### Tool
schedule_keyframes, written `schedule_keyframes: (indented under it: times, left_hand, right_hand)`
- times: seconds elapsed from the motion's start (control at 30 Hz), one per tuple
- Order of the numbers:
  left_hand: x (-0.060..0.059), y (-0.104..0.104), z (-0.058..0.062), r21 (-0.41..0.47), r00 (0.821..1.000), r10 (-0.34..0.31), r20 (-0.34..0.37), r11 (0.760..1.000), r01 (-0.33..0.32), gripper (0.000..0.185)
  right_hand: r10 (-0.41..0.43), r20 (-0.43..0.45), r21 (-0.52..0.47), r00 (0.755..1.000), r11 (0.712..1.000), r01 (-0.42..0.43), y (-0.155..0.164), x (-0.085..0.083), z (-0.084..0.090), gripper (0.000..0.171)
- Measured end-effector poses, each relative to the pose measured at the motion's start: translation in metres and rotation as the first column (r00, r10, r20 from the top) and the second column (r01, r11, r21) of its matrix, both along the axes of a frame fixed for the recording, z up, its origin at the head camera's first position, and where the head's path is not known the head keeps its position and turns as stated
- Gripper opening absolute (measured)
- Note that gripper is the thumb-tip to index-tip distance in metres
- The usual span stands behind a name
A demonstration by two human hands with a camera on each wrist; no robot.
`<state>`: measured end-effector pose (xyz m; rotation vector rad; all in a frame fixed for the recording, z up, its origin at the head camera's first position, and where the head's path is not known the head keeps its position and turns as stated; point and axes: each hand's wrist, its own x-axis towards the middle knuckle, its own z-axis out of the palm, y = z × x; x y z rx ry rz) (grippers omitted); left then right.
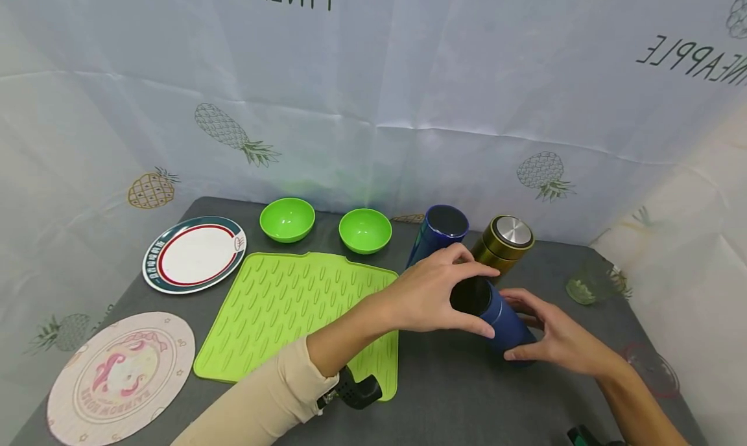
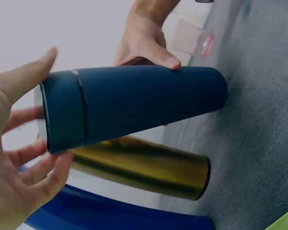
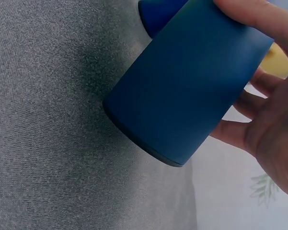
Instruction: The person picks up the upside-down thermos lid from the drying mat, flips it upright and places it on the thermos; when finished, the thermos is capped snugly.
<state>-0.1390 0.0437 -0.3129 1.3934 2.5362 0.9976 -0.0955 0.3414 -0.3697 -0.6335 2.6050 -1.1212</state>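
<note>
A dark blue thermos bottle point(image 1: 509, 321) leans over the grey table, its top tilted toward the left hand. The right hand point(image 1: 563, 332) holds its lower body, thumb on the near side and fingers curled behind; in the right wrist view, the bottle's base edge point(image 3: 144, 148) shows close over the table. Around the bottle's top the left hand point(image 1: 434, 293) spreads its thumb and fingers wide; in the left wrist view, the thumb point(image 2: 38, 69) stands off the lid point(image 2: 62, 112) while fingertips lie at its rim. Behind stand a gold thermos point(image 1: 496, 248) and a shiny blue tumbler point(image 1: 440, 232).
A green ridged mat point(image 1: 292, 303) lies left of the bottles, with two green bowls point(image 1: 288, 220) behind it. Farther left are a dark-rimmed plate point(image 1: 195, 255) and a pink round plate point(image 1: 119, 378). A clear glass point(image 1: 583, 287) and a transparent pink-rimmed item point(image 1: 656, 371) sit at right.
</note>
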Motion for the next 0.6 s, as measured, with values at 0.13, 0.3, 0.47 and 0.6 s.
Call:
schedule_keyframes:
  times: [0.13, 0.3, 0.47, 0.6]
  left_hand:
    - [0.0007, -0.0002, -0.0002, 0.050, 1.000, -0.025, -0.013, 0.998, 0.025, 0.060]
    - [0.0029, -0.0022, 0.0011, 0.072, 0.994, -0.101, -0.043, 0.992, 0.103, 0.059]
    - [0.0067, 0.0004, -0.0008, 0.048, 0.996, 0.014, -0.086, 0.999, -0.009, 0.068]
    - [0.0044, 0.0004, -0.0014, 0.071, 0.993, -0.036, -0.110, 0.997, 0.044, 0.063]
  right_hand:
    - [0.008, 0.014, -0.015, 1.000, 1.000, -0.008, 0.0005, 0.0001, -0.0003, 0.079]
    - [0.008, 0.017, -0.044, 1.000, 0.999, -0.008, 0.0037, 0.0021, -0.0015, 0.081]
    - [0.032, 0.000, -0.070, 0.999, 0.997, -0.032, 0.0052, 0.0021, -0.0034, 0.079]
    - [0.034, -0.010, -0.066, 0.999, 0.997, -0.034, 0.0052, 0.0026, -0.0042, 0.079]
